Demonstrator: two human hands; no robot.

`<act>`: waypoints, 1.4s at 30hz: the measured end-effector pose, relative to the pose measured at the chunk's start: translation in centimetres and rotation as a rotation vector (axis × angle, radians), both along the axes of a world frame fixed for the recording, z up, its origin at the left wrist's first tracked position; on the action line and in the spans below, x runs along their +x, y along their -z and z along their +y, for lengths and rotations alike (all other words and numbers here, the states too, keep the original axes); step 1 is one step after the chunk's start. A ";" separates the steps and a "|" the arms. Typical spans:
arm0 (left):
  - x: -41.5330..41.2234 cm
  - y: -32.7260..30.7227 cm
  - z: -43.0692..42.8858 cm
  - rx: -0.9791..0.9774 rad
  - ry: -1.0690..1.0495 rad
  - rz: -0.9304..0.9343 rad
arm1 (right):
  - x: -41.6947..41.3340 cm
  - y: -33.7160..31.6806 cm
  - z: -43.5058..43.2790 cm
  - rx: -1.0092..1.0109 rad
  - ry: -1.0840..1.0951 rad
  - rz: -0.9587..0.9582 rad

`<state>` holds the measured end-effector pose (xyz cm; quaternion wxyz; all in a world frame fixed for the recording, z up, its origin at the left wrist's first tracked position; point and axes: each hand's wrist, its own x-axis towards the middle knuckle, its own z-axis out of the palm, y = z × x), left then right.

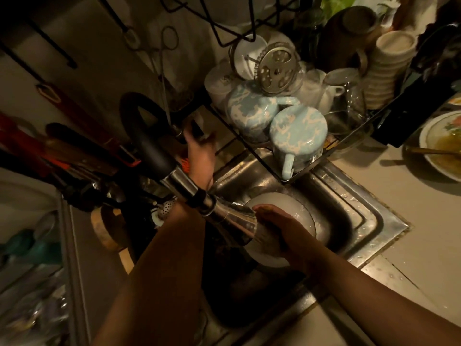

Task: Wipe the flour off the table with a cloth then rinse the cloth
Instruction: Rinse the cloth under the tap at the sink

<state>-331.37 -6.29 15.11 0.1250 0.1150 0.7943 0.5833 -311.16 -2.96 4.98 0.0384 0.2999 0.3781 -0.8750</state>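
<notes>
Cloth unseen: whether our curled right hand (282,231), just below the chrome spray-head tap (232,218), clamps it we cannot tell; left hand (200,151) grips the dark lever (197,128) behind.

Dim, warm-lit kitchen corner around a steel sink.
Steel sink (346,208) set into a pale tabletop (411,233), its rim wet and catching glare. Faucet (224,216) with a black hose reaches over the basin. Black dish rack (404,113) sits over the sink's far edge, holding blue-and-white mugs (296,133), glasses and a stack of pale cups (389,68). Black wire shelf (224,28) overhead. Plain light wall (94,41) behind, utensils (74,146) hanging along it at left. Used bowl (425,132) with a spoon on the tabletop, far right. Left edge blurred.
</notes>
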 end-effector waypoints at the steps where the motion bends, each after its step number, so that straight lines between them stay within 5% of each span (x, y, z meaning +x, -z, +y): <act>1: -0.6 0.9 -0.5 0.014 0.006 0.028 | 0.0 0.0 -0.2 -0.013 -0.004 0.009; 9: -2.0 1.2 -0.7 0.004 0.090 -0.011 | -0.4 -0.9 -0.9 -0.102 -0.072 -0.016; 16: -2.1 0.1 -1.1 0.141 0.035 -0.253 | -0.7 -1.0 -0.7 0.161 0.001 -0.111; 20: 0.1 1.6 -2.7 0.093 0.089 -0.232 | -1.1 -1.4 -0.9 0.145 0.003 -0.168; 23: 3.0 5.1 -4.8 -0.004 0.191 -0.194 | -1.6 -1.5 -1.0 0.200 -0.038 -0.172; 28: 10.9 12.3 -9.5 -0.325 0.253 -0.405 | -1.7 -1.8 -0.4 0.420 -0.154 -0.120; 30: 12.8 11.2 -8.9 -0.246 0.268 -0.441 | -1.5 -2.0 0.2 0.355 -0.219 -0.071; 35: 13.5 10.5 -8.8 -0.181 0.431 -0.414 | 0.5 -2.8 2.5 -0.232 -0.342 0.038; 42: 14.9 10.1 -7.4 -0.232 0.200 -0.122 | 2.2 -0.2 1.5 -0.221 -0.057 -0.047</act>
